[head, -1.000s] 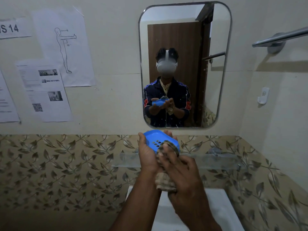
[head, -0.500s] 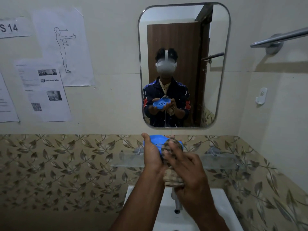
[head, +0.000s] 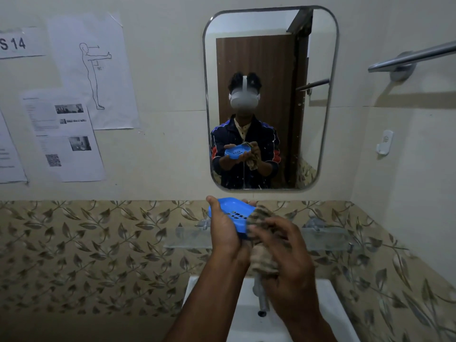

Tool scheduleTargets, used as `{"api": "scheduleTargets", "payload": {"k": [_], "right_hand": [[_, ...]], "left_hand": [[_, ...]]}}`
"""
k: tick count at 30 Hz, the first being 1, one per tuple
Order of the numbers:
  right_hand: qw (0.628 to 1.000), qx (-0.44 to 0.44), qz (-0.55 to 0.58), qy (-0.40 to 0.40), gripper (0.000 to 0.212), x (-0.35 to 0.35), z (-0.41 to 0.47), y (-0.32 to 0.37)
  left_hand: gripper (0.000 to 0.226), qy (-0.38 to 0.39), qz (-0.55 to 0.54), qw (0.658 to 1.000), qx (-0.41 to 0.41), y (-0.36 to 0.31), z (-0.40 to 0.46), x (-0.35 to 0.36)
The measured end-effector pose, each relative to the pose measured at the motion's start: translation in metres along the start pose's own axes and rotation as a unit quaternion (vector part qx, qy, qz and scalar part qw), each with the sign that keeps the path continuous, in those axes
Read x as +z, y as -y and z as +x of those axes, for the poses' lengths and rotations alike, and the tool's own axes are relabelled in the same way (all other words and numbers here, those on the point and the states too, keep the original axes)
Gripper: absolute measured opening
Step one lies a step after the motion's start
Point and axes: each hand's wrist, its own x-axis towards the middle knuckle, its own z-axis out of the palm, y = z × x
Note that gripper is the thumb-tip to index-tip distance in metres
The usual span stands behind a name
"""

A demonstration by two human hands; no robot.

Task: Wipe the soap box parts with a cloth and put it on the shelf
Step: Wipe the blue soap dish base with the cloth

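A blue soap box part (head: 232, 213) with drain holes is held in front of the wall, above the sink. My left hand (head: 223, 230) grips it from the left, thumb over its far rim. My right hand (head: 278, 245) holds a brown striped cloth (head: 261, 214) bunched against the part's right end, with the rest of the cloth hanging down below the fingers. The right hand is motion-blurred. Behind both hands a glass shelf (head: 187, 239) runs along the patterned tiles.
A mirror (head: 270, 97) hangs above and reflects the person with the blue part and cloth. A white sink (head: 328, 307) with a metal tap (head: 261, 299) lies below the hands. Paper sheets (head: 64, 134) cover the left wall. A towel rail (head: 409, 58) and a wall hook (head: 383, 141) are on the right.
The blue part has turned so its holed inside faces up. My right hand has slid the cloth from the part's middle to its right end. Both hands sit slightly lower.
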Motion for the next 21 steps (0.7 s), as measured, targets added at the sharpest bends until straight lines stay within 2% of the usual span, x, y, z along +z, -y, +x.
{"api": "scheduleTargets", "payload": {"k": [3, 6, 10, 14, 16, 19, 21], "right_hand": [[0.997, 0.061, -0.02, -0.035, 0.061, -0.006, 0.007, -0.018], [0.998, 0.042, -0.008, -0.042, 0.054, -0.007, 0.007, -0.008], [1.0, -0.006, 0.026, -0.004, 0.049, -0.007, 0.0, 0.006], [0.998, 0.053, 0.001, -0.03, 0.06, -0.01, 0.004, -0.015], [0.999, 0.035, 0.0, -0.024, 0.059, -0.011, 0.003, -0.011], [1.0, -0.02, 0.016, 0.009, 0.049, -0.01, -0.001, 0.003], [0.999, -0.032, 0.013, 0.008, 0.048, -0.01, -0.002, 0.003]], "left_hand": [[0.074, -0.009, -0.029, 0.998, 0.058, -0.003, -0.006, 0.003], [0.075, 0.001, -0.025, 0.998, 0.062, -0.003, -0.006, 0.008], [0.077, 0.013, -0.014, 0.999, 0.034, -0.002, -0.005, 0.008], [0.067, 0.005, 0.01, 0.997, 0.079, 0.002, -0.004, 0.004], [0.069, 0.018, 0.022, 0.995, 0.091, 0.003, -0.005, 0.006], [0.084, 0.019, 0.037, 0.994, 0.101, 0.002, -0.006, 0.008], [0.079, 0.018, 0.046, 0.991, 0.128, 0.003, -0.005, 0.006]]}}
